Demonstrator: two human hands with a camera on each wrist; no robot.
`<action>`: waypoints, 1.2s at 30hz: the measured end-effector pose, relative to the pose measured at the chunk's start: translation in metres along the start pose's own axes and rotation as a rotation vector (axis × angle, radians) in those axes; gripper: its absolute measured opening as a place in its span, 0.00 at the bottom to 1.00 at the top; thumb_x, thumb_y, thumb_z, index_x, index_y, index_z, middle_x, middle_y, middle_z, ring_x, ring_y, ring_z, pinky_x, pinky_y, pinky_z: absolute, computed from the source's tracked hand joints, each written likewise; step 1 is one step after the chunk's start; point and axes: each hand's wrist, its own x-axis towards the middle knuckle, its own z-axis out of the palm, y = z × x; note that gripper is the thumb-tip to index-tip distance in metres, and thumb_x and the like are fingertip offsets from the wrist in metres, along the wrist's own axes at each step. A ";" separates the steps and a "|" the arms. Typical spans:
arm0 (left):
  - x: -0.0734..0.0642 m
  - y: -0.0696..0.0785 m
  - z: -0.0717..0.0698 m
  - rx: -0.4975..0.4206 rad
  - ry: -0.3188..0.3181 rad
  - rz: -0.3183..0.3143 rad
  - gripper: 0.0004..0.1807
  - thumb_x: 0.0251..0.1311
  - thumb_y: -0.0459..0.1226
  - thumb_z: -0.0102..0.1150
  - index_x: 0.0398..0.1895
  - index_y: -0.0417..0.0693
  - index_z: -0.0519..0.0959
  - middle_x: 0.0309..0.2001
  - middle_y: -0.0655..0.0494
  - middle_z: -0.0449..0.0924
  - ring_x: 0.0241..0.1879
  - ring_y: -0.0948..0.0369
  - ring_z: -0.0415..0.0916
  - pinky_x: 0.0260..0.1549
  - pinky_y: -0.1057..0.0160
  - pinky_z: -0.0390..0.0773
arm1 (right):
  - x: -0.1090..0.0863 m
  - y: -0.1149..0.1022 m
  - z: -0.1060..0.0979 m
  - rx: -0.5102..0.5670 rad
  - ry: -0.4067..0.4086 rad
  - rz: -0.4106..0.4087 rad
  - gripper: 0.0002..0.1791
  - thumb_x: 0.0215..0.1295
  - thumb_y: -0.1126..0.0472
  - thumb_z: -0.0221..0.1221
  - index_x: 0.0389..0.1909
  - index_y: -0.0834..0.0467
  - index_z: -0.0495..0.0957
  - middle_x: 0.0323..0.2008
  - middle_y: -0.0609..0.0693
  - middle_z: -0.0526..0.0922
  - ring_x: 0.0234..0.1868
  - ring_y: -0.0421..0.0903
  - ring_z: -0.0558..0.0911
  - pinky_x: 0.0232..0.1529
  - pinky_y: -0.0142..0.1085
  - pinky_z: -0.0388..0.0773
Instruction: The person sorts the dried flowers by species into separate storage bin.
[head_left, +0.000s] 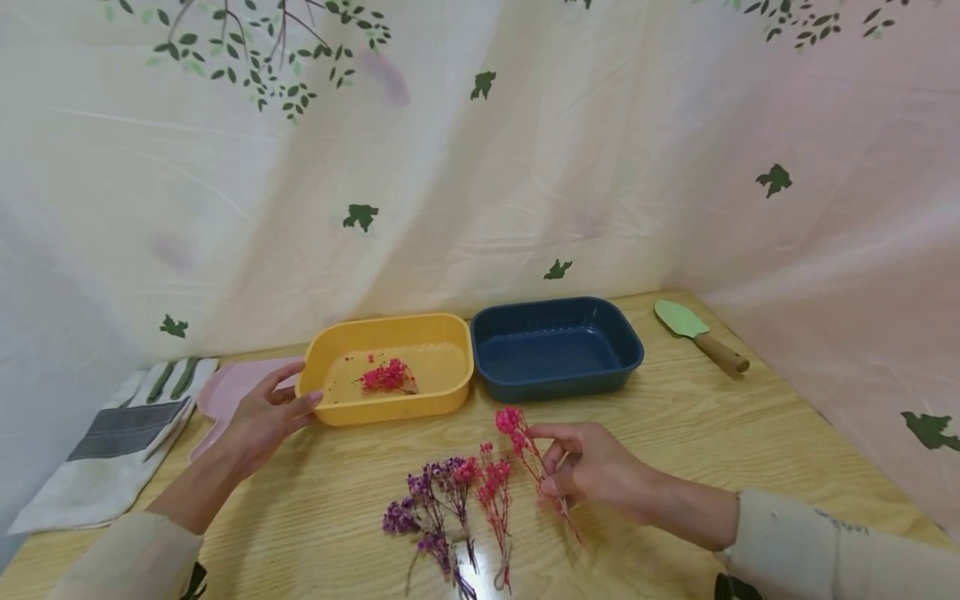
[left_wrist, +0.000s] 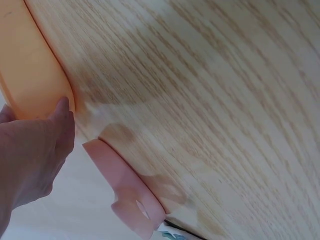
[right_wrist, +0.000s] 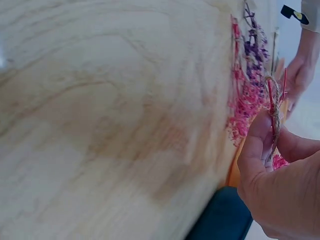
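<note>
In the head view my right hand (head_left: 600, 467) pinches a small bunch of pink dried flowers (head_left: 517, 433) by its stems, just above the table. Twine (right_wrist: 274, 112) tied round those stems shows in the right wrist view. My left hand (head_left: 266, 417) holds the left end of a yellow tray (head_left: 386, 408), thumb at the front corner. Inside that tray lie a pink flower sprig (head_left: 387, 377) and some loose bits. On the table in front of me rest another pink bunch (head_left: 493, 492) and purple dried flowers (head_left: 431, 500), side by side.
A dark blue tray (head_left: 558, 385) stands against the yellow one on its right. A green-bladed trowel (head_left: 697, 333) with a wooden handle lies at the back right. At the left are a pink board (head_left: 232, 387) and a folded cloth (head_left: 120, 442). A patterned curtain (head_left: 480, 167) hangs behind.
</note>
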 end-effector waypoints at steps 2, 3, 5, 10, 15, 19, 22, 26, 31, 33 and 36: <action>0.000 0.000 0.000 0.008 0.001 -0.001 0.47 0.63 0.38 0.61 0.77 0.45 0.41 0.70 0.30 0.49 0.48 0.66 0.73 0.56 0.57 0.73 | 0.000 -0.003 0.000 0.015 0.000 0.003 0.38 0.54 0.80 0.60 0.68 0.67 0.61 0.34 0.59 0.75 0.28 0.47 0.81 0.27 0.40 0.83; 0.000 0.000 0.000 0.012 0.000 0.001 0.47 0.63 0.38 0.61 0.77 0.45 0.41 0.70 0.30 0.49 0.48 0.66 0.73 0.56 0.57 0.73 | 0.000 -0.004 0.000 0.021 -0.002 0.001 0.39 0.54 0.80 0.60 0.69 0.68 0.61 0.34 0.59 0.75 0.27 0.46 0.80 0.27 0.40 0.83; 0.001 0.000 0.000 0.021 0.001 0.003 0.47 0.63 0.38 0.61 0.77 0.45 0.41 0.70 0.30 0.49 0.48 0.65 0.73 0.56 0.57 0.73 | 0.000 -0.006 -0.001 0.034 -0.010 -0.002 0.38 0.54 0.80 0.60 0.69 0.68 0.61 0.35 0.59 0.76 0.26 0.46 0.80 0.27 0.40 0.83; 0.000 0.000 0.000 0.012 0.000 0.011 0.47 0.63 0.38 0.60 0.77 0.44 0.41 0.70 0.29 0.50 0.48 0.65 0.73 0.55 0.58 0.74 | 0.002 -0.011 -0.001 0.030 -0.026 -0.027 0.38 0.55 0.78 0.60 0.69 0.67 0.60 0.35 0.58 0.76 0.27 0.45 0.80 0.27 0.39 0.83; -0.001 0.002 0.000 0.016 -0.004 0.010 0.47 0.64 0.38 0.60 0.77 0.44 0.41 0.70 0.28 0.49 0.51 0.61 0.72 0.56 0.57 0.73 | 0.006 -0.019 0.002 -0.002 -0.018 -0.055 0.37 0.55 0.77 0.60 0.69 0.64 0.63 0.36 0.59 0.76 0.29 0.46 0.81 0.29 0.40 0.83; -0.001 0.003 0.000 0.038 0.002 -0.001 0.47 0.64 0.39 0.60 0.77 0.45 0.41 0.70 0.29 0.49 0.55 0.57 0.70 0.56 0.56 0.72 | 0.014 -0.028 0.007 -0.014 -0.010 -0.073 0.36 0.56 0.76 0.61 0.68 0.61 0.65 0.37 0.60 0.76 0.31 0.46 0.81 0.30 0.40 0.84; -0.001 0.003 0.000 0.043 0.004 -0.003 0.47 0.64 0.39 0.60 0.77 0.45 0.41 0.70 0.30 0.49 0.56 0.56 0.69 0.57 0.56 0.72 | 0.021 -0.034 0.012 -0.017 0.001 -0.085 0.35 0.56 0.76 0.61 0.67 0.61 0.66 0.38 0.60 0.76 0.33 0.48 0.82 0.31 0.40 0.84; -0.002 0.003 0.000 0.037 0.003 -0.002 0.47 0.63 0.39 0.61 0.77 0.45 0.41 0.70 0.29 0.49 0.54 0.58 0.70 0.57 0.56 0.72 | 0.032 -0.042 0.021 -0.017 0.007 -0.106 0.35 0.56 0.76 0.62 0.67 0.60 0.66 0.38 0.60 0.77 0.34 0.48 0.82 0.31 0.39 0.84; -0.001 0.001 0.000 0.040 0.003 -0.007 0.47 0.63 0.40 0.61 0.77 0.45 0.41 0.71 0.29 0.49 0.56 0.56 0.69 0.57 0.56 0.72 | 0.045 -0.048 0.028 -0.006 0.011 -0.120 0.36 0.57 0.77 0.61 0.68 0.60 0.66 0.37 0.58 0.77 0.33 0.48 0.82 0.30 0.39 0.84; -0.001 0.001 0.000 0.040 0.005 -0.008 0.47 0.64 0.39 0.60 0.77 0.46 0.41 0.71 0.29 0.49 0.57 0.55 0.68 0.57 0.56 0.72 | 0.051 -0.051 0.031 0.004 0.016 -0.125 0.36 0.57 0.77 0.61 0.68 0.60 0.65 0.37 0.58 0.77 0.32 0.48 0.82 0.30 0.39 0.84; -0.001 0.001 0.000 0.033 0.008 0.000 0.46 0.64 0.39 0.60 0.77 0.46 0.42 0.70 0.29 0.49 0.56 0.55 0.70 0.56 0.56 0.73 | 0.060 -0.057 0.035 0.016 0.024 -0.139 0.37 0.57 0.78 0.61 0.68 0.59 0.65 0.36 0.57 0.77 0.32 0.46 0.80 0.29 0.39 0.84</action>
